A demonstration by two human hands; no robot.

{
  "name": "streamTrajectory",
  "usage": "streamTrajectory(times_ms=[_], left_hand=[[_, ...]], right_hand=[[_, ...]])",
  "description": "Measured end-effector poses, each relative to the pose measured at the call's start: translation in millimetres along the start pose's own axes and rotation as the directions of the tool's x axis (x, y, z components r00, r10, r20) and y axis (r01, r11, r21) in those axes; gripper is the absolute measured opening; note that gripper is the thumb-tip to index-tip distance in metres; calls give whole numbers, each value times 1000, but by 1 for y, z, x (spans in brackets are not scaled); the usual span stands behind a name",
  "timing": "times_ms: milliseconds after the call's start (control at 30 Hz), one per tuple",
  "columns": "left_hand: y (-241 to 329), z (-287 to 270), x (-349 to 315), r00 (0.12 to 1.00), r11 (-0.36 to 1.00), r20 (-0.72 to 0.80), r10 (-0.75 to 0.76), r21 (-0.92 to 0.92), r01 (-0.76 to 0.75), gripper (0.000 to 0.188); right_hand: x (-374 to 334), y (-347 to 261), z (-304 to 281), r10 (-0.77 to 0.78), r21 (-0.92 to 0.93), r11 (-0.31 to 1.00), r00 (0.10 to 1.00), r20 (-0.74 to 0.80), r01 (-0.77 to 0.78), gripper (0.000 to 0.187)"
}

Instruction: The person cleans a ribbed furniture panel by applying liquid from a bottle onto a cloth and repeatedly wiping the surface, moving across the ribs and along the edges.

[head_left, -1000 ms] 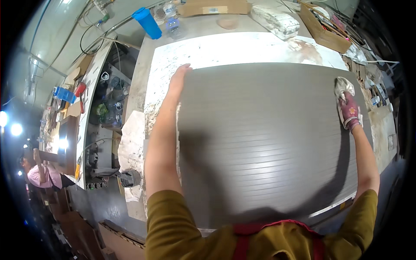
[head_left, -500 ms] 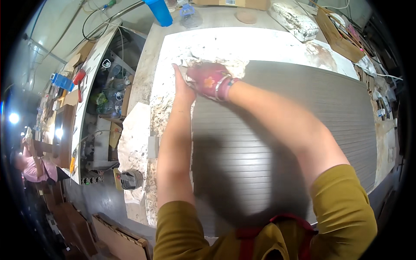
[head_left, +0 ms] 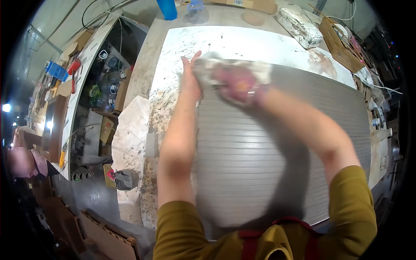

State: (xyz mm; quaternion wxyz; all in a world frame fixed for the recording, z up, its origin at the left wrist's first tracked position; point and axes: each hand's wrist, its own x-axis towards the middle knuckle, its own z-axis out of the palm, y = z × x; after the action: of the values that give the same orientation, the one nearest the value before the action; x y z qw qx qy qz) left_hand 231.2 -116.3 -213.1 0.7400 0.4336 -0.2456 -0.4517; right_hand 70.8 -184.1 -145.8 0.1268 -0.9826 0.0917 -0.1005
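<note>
A grey grooved panel [head_left: 242,151] lies on the table before me. My right hand [head_left: 236,84], in a dark pink glove with a flower on it, is smeared by motion near the panel's far edge. It holds a crumpled off-white rag [head_left: 262,71] against the surface, and part of the rag is hidden under the glove. My left hand [head_left: 191,78] is bare, with its fingers stretched out, at the panel's far left corner. It stands close beside the rag; whether it touches the panel's edge I cannot tell.
A stained white board [head_left: 195,39] lies beneath the panel. Behind it are a blue cup [head_left: 167,9], a clear bottle [head_left: 196,12] and a paint-smeared bundle [head_left: 300,27]. At left are a grey pot [head_left: 125,179], a bottle-filled shelf unit [head_left: 104,82] and another person [head_left: 28,161].
My right hand has swept the rag rightward along the panel's far edge, away from the corner. The left hand stays near the corner, its fingers still stretched out. The view has shifted slightly.
</note>
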Motion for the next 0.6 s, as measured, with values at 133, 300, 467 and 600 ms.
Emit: streamTrajectory(times_ms=[133,300,467,600], left_hand=[[-13,-66,25,636,843,727,257,-491,220,82],[-5,-47,-5,986,972,112,122,188,-142,80],[-1,-4,0,999,994,36,-12,110,8,76],[-3,-26,10,992,948,21,-127,-292,127,72]], right_hand=[[21,-30,17,-77,152,985,994,-75,87,15],[-72,12,-20,-31,40,999,999,-13,31,27],[-39,-7,5,140,88,987,989,-48,-135,19],[7,-37,23,84,60,995,984,-159,-75,20]])
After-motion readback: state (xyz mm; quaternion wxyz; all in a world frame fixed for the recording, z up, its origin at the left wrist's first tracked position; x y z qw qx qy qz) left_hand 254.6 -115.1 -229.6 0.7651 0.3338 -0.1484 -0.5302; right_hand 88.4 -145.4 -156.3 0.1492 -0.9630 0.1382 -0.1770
